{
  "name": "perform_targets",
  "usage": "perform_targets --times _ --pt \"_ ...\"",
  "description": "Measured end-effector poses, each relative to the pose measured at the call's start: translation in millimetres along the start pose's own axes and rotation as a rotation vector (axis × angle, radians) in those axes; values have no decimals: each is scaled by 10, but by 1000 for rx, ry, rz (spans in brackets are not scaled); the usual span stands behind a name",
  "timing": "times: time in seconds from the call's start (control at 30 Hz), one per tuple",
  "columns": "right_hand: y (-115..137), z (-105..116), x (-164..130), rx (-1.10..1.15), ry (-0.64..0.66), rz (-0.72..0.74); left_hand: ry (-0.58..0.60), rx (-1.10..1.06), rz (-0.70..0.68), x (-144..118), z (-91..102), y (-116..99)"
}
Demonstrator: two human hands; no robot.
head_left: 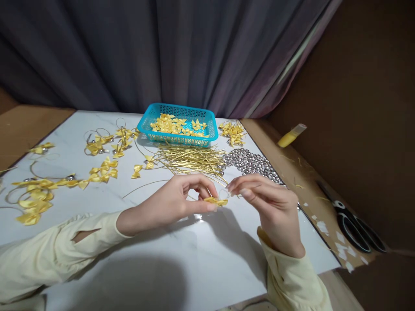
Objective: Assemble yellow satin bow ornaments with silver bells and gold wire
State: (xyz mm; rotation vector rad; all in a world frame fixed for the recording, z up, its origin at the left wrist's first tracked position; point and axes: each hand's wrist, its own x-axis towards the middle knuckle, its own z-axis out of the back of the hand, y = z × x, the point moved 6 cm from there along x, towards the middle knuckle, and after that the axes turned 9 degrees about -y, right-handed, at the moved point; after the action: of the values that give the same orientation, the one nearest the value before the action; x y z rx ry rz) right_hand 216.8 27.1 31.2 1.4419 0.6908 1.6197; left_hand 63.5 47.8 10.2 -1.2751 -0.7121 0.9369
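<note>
Ribbon bow (216,201), small and yellow, is sitting between the two hands just above the white surface (201,259), near its middle. The left hand (171,203) is pinching one wing of the bow between thumb and forefinger, its grip closed on the bow. The right hand (269,205) is closing its fingertips on a thin gold wire (235,193) that is running towards the bow; whether the wire is already passing through the knot is too small to tell. The bow is looking light, soft and easy to crush, so the firm place to take it is probably the knotted middle, not the loose wings. The wire is looking stiff but bendable and likely slippery, best held close to its end.

Beyond the hands a sheaf of gold wires (191,159) is lying on the surface, with a heap of silver beads (249,163) just to its right. Behind them a blue basket (177,139) is holding more yellow bows. Finished bows on wire loops (97,144) are lying scattered to the left. Off the surface to the right, black scissors (353,229) and a yellow glue stick (291,135) are resting on brown board
</note>
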Motion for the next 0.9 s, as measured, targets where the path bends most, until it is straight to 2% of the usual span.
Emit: perform_targets --times 0.13,0.37,0.5,0.63,0.9 --pt "-70 158 22 102 -249 -22 59 -21 20 -11 -61 37" --pt "-190 493 128 252 -467 -12 186 -52 127 -57 -144 101" --pt "-279 605 156 327 -488 -54 202 -72 136 -59 -142 109" --pt "-327 588 153 331 -474 -88 225 -123 175 -61 -154 146" --pt "-397 592 153 362 -536 -111 240 -229 234 -56 -192 203"
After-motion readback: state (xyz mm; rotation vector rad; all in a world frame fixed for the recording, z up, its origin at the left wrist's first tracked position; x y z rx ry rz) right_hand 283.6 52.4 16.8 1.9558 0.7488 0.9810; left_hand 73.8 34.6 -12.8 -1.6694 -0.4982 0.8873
